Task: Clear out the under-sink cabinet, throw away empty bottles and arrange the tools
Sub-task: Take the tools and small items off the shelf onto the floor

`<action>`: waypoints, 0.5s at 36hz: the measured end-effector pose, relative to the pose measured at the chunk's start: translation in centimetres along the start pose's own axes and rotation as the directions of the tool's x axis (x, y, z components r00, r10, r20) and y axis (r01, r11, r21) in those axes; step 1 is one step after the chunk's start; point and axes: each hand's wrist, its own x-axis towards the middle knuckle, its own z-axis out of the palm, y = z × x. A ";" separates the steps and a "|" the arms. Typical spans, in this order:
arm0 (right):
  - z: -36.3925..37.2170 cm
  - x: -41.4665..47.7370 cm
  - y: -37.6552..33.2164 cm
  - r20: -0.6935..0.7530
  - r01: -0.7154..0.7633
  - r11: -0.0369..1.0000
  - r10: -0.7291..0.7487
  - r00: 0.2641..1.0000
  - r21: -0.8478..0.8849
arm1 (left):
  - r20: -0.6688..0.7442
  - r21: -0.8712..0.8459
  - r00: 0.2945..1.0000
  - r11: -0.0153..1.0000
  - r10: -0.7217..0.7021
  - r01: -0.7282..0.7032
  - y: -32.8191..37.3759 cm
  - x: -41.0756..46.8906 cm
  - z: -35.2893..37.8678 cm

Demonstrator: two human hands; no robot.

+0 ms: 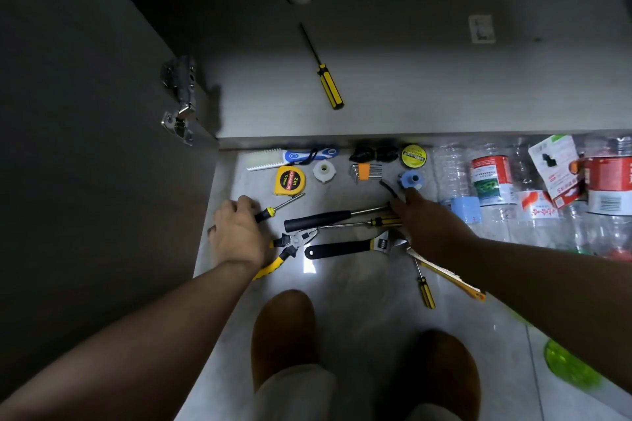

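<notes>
- Head view — the left hand [239, 232] is curled round the black handle of a black-handled screwdriver [273, 210] lying on the floor [359, 284]. Its shaft points away from that hand toward the tape measure [289, 180].
- The right hand [431, 222] lies over the head end of the hammer [321, 219] and the handle of a yellow-black screwdriver [386, 221]. Its fingers are hidden under its back, so I cannot tell whether it grips anything.
- Between the two hands the tools overlap: the pliers [290, 246] sit just beside the left wrist, and the adjustable wrench [342, 248] lies on the near side of the hammer. My worry is that lifting one piece drags its neighbours and scatters the lot.
- Just outside the right hand lie the clear plastic bottles [455, 174], on their sides and touching one another — a sweep of that forearm could send them rolling.
- The blue fitting [410, 179], just beyond the right fingertips, is small and could easily be knocked away.
- Containers: the under-sink cabinet [444, 96], beyond both hands, holds only one long screwdriver [328, 82] on its floor. The bottles look empty, though the dim light leaves that uncertain.
</notes>
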 end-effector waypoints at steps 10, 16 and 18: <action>-0.8 0.3 -0.3 -0.018 0.017 1.000 -0.017 1.000 0.018 | -0.128 -0.147 0.980 0.974 0.153 -0.171 4.0 1.2 -0.8; -0.1 1.2 -2.8 0.032 0.039 0.990 -0.044 0.999 0.138 | -0.153 -0.293 0.966 0.924 0.209 -0.247 7.2 2.6 -2.2; 0.1 1.3 -3.1 0.045 0.029 0.989 -0.036 0.998 0.144 | -0.167 -0.317 0.961 0.910 0.223 -0.266 8.3 3.1 -2.7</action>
